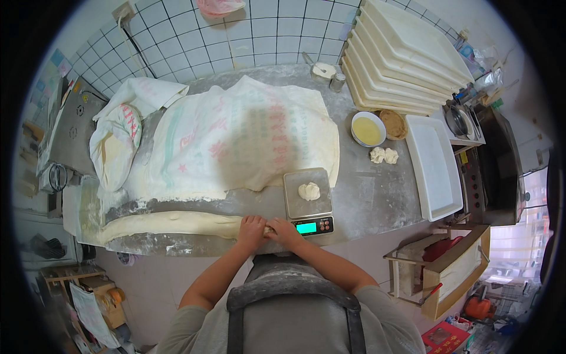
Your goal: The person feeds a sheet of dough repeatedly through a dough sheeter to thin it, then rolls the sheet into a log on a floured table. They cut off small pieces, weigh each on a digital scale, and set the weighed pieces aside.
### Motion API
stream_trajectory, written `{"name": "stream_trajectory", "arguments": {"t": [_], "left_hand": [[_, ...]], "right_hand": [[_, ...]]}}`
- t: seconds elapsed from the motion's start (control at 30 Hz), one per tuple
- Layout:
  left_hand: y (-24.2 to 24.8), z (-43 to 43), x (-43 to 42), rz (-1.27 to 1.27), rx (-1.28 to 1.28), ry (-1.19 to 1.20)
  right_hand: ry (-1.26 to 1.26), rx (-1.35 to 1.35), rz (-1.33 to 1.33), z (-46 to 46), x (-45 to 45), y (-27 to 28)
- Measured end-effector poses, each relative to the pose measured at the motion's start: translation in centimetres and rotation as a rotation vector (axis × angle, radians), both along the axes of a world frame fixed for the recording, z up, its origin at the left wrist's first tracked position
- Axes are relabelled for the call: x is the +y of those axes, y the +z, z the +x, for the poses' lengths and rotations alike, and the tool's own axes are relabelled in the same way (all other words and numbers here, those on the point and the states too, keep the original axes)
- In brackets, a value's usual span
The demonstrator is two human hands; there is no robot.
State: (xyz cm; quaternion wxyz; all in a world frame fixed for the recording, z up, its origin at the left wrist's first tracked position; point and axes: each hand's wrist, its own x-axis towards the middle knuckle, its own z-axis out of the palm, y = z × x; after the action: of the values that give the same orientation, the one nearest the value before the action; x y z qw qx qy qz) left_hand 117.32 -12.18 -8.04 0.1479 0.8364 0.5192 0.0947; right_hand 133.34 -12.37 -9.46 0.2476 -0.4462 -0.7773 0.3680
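A long rope of dough (177, 223) lies along the front edge of the steel worktable (367, 190). My left hand (251, 231) is closed around its right end. Right beside it, my right hand (285, 233) has its fingers at the very tip of the dough, most of which they hide. Just beyond my right hand stands a digital kitchen scale (308, 208) with a lit green display. One lump of dough (309, 191) rests on its steel pan. Two more dough pieces (384, 155) sit side by side farther right on the table.
A printed woven sack cloth (243, 137) covers much of the table. An open flour sack (117, 150) stands at left. To the right are a bowl of yellow liquid (368, 129), a brown bowl (393, 124), a white tray (435, 168) and stacked cream trays (398, 57).
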Motion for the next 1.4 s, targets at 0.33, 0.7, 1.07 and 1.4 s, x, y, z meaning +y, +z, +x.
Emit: {"name": "stream_trajectory", "arguments": {"t": [0.33, 0.7, 1.07, 1.4], "left_hand": [[2.1, -0.3, 0.2, -0.090, 0.118, -0.058], [1.9, -1.1, 1.0, -0.053, 0.000, -0.211], [2.6, 1.9, -1.9, -0.170, -0.388, 0.027], [1.2, 2.9, 0.1, 0.025, -0.046, -0.035]], "right_hand": [[-0.523, -0.335, 0.376, 7.2, 5.4, 4.5], [-1.028, 0.209, -0.005, 14.2, 9.5, 3.4], [0.094, 0.293, -0.796, 2.7, 1.4, 2.4], [-0.348, 0.131, -0.567, 1.8, -0.2, 1.5]]}}
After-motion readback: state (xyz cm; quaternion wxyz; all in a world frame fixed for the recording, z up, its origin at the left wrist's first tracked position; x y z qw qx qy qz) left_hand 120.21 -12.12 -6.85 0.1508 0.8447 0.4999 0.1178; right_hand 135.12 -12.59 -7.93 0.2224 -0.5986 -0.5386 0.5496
